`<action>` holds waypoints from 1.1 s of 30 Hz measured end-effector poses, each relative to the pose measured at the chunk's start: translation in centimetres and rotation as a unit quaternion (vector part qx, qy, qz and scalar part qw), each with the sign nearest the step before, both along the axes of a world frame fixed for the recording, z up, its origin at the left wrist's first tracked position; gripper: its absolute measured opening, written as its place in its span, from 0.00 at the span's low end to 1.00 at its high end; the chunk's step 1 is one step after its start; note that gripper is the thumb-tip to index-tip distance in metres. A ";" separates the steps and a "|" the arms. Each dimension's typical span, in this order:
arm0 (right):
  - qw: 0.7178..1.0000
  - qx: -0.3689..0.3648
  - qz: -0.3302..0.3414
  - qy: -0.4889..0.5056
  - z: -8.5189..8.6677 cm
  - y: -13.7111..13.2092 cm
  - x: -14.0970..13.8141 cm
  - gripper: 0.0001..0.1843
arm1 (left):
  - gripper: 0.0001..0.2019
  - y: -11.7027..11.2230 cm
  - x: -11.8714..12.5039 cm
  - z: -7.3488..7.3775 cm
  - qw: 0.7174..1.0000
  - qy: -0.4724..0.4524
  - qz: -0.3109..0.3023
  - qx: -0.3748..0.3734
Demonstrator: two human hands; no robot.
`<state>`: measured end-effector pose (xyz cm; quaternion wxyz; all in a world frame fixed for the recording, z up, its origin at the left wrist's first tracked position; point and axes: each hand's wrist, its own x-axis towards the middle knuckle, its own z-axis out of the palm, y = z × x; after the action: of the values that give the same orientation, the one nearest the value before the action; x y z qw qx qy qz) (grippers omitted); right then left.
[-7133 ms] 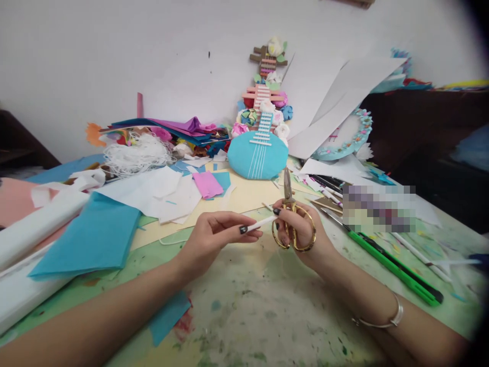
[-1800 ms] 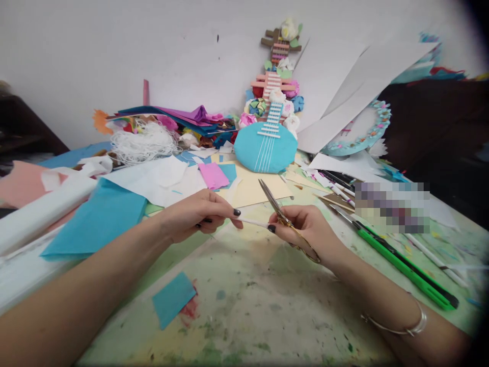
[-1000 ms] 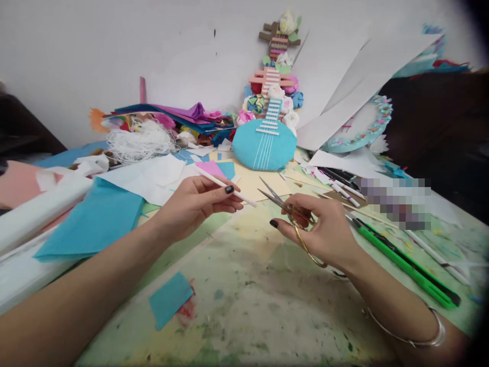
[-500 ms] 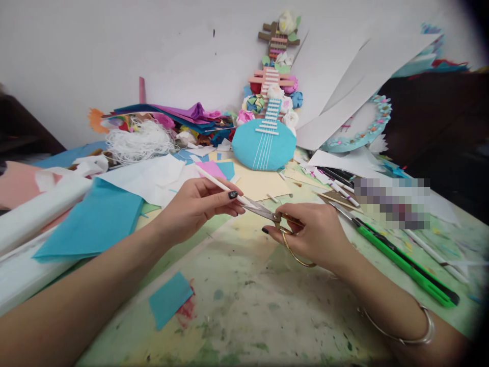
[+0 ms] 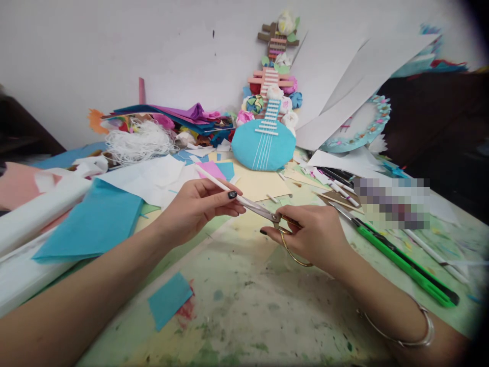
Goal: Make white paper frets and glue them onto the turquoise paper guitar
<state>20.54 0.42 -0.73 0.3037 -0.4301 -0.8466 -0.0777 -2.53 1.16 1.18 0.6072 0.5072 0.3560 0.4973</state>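
A thin white stick (image 5: 211,177), perhaps a rolled paper tube, is pinched between the thumb and fingers of my left hand (image 5: 202,206). My right hand (image 5: 315,229) grips gold-handled scissors (image 5: 274,217), its fingers in the loops. The scissor blades point left and meet the stick's lower end at my left fingertips. Behind both hands stands a blue lute-shaped paper craft (image 5: 263,148) with white strings and white crossbars. A small blue paper piece (image 5: 170,300) lies on the table in front of me.
A green utility knife (image 5: 405,260) lies right of my right hand, blade bared. Folded blue paper (image 5: 95,219) and white rolls (image 5: 42,209) lie at left. White string (image 5: 141,142) is heaped at the back. Small white sticks (image 5: 346,191) and paper scraps lie at right.
The scissor blades have drawn closer together at the stick's end. My right hand has shifted very slightly left; my left hand stays almost in place.
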 end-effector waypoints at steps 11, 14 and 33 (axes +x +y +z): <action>0.999 0.036 -0.019 -0.025 -0.1 -0.2 -0.2 0.16 | 0.05 -0.1 0.1 -0.3 1.000 0.002 -0.010 -0.010; 0.999 0.043 -0.012 -0.019 -0.3 -0.1 -0.1 0.16 | 0.05 0.0 0.2 -0.4 1.000 0.005 -0.008 -0.013; 0.999 0.038 -0.003 -0.016 -0.5 0.0 0.1 0.22 | 0.06 0.1 0.2 -0.3 1.000 0.006 -0.010 -0.022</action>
<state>20.63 0.44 -1.19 0.3056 -0.4196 -0.8466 -0.1174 -2.37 1.25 0.87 0.6207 0.5004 0.3654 0.4804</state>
